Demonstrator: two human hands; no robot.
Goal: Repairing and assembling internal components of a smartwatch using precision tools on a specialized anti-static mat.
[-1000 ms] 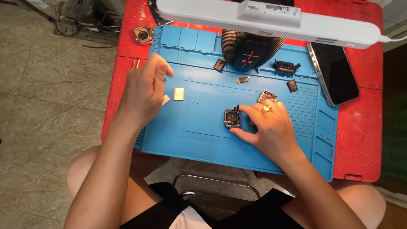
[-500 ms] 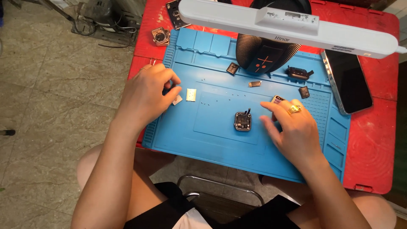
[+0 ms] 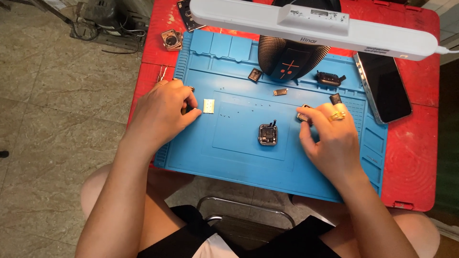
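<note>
Your left hand (image 3: 165, 112) sits curled at the left edge of the blue work mat (image 3: 239, 157), fingers bunched together over something small and dark. I honestly can't tell what it is or whether you're actually pinching it. Just beside your fingertips there's a little pale square part (image 3: 209, 106) lying flat on the mat, not touched.

Your right hand (image 3: 330, 138) is over on the right side of the mat, the one with the gold ring (image 3: 337, 115), and its fingertips are closed on a small metal piece (image 3: 304, 114).

Between your hands, near the middle of the mat, the opened square watch body (image 3: 268, 134) lies flat with nobody touching it.

Further back you've got a few small dark parts scattered around, a black mesh speaker-looking thing (image 3: 289, 59), and a white lamp bar (image 3: 311, 24) above. A phone (image 3: 383, 86) lies screen up on the red table (image 3: 411, 157) to the right.
</note>
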